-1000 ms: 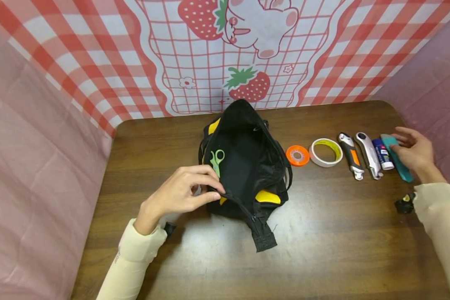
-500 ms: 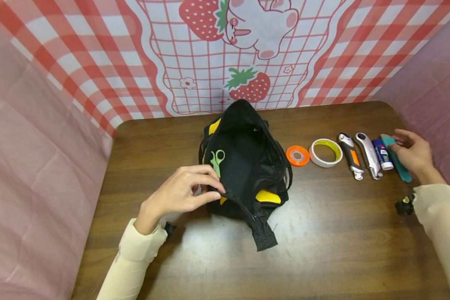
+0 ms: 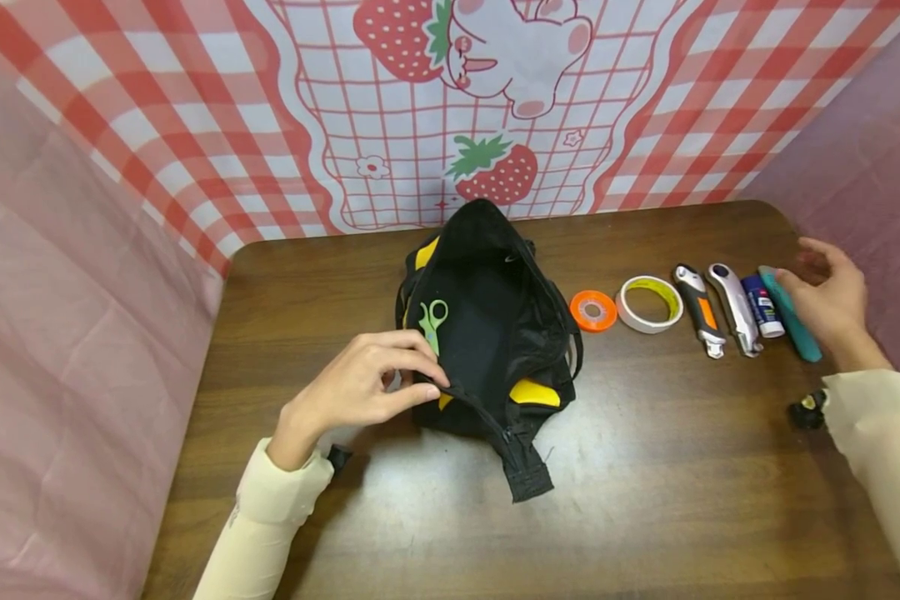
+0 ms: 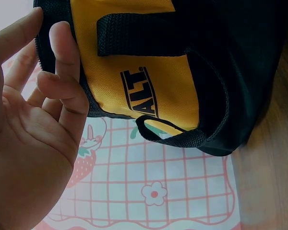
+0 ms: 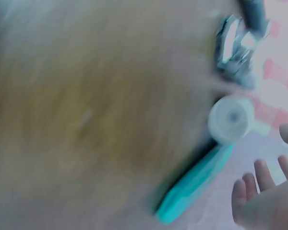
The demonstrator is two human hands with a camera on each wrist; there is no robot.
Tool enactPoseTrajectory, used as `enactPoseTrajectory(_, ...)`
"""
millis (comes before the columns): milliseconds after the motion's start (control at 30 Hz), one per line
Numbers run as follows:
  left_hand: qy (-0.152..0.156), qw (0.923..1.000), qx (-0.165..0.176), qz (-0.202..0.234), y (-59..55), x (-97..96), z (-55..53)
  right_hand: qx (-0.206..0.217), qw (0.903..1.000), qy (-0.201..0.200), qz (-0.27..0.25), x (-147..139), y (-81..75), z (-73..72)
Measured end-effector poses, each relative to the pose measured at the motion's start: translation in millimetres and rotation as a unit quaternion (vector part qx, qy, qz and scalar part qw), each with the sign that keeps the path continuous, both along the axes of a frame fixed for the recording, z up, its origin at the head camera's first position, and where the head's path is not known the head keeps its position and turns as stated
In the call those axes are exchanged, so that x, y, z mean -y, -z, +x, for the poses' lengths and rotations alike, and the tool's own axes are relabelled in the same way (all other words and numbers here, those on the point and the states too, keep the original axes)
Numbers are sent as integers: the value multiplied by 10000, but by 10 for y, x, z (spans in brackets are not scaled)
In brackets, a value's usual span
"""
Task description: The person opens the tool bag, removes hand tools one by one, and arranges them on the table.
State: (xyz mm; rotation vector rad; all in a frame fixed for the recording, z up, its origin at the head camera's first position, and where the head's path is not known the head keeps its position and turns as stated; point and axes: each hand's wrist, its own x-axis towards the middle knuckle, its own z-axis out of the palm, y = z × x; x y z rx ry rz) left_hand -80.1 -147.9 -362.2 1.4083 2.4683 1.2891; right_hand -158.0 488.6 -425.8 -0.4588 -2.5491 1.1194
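Presently, left hand (image 3: 360, 387) sits nearest the viewer, cream sleeve at wrist. Thumb and forefinger pinch the zipper edge of the black and yellow tool bag (image 3: 495, 333) at its near-left rim; other fingers curled alongside. Left wrist view shows the fingertips (image 4: 62, 43) against the bag's upper edge, yellow side panel w/ black lettering and webbing strap just beside.

Bag stands at table (image 3: 645, 483) centre, mouth open, zip flap trailing toward the viewer. Green scissors (image 3: 432, 323) lie inside at the left wall, handles up.

Right of bag, one row, left to right: orange tape roll (image 3: 593, 311), white tape roll (image 3: 649, 304), orange-grey utility knife (image 3: 700, 310), silver utility knife (image 3: 733, 308), glue stick (image 3: 763, 306), teal tool (image 3: 791, 326) at far end.

Right hand (image 3: 828, 304) hovers at the teal tool, fingers spread and relaxed, gripping nothing. Contact w/ the tool: cannot tell. Right wrist view is blurred; shows teal tool (image 5: 197, 184) flat on wood, spread fingers (image 5: 259, 179) apart from it.

Behind table: strawberry-print checked backdrop (image 3: 450, 108).
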Motion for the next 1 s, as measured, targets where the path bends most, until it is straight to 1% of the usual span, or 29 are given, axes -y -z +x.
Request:
enactPoseTrajectory(100, 6, 10000, -2, 10, -8, 3, 5, -490, 9984, 288, 37, 189, -114, -19)
enactPoseTrajectory(167, 22, 10000, -9, 3, -13, 5, 5, -873, 9953, 412, -73, 338, -190, -28)
enactPoseTrajectory(267, 29, 10000, -26, -8, -18, 6, 4, -1449, 9885, 335, -287, 602, -313, -32)
enactPoseTrajectory(367, 31, 10000, -40, -8, -21, 10, 3, -1981, 9792, -20, -429, 920, -455, -17)
enactPoseTrajectory(467, 50, 10000, -33, 2, -21, 14, 4, -2366, 9685, -469, -625, 1268, -623, 37)
enactPoseTrajectory(533, 57, 10000, -34, 5, -21, 14, 5, -2517, 9615, -697, -849, 1486, -728, 84)
enactPoseTrajectory(600, 63, 10000, -33, 18, -21, 13, 6, -2626, 9546, -886, -1094, 1668, -802, 119)
enactPoseTrajectory(667, 60, 10000, -48, 20, -20, 11, 5, -2788, 9452, -1129, -1270, 1810, -843, 140)
enactPoseTrajectory(833, 42, 9999, -92, -16, -18, 13, -1, -3145, 9119, -1822, -1908, 2139, -899, 157)
enactPoseTrajectory(1000, 47, 10000, -54, -32, -10, 13, -7, -3136, 8881, -2434, -2318, 2471, -933, 180)
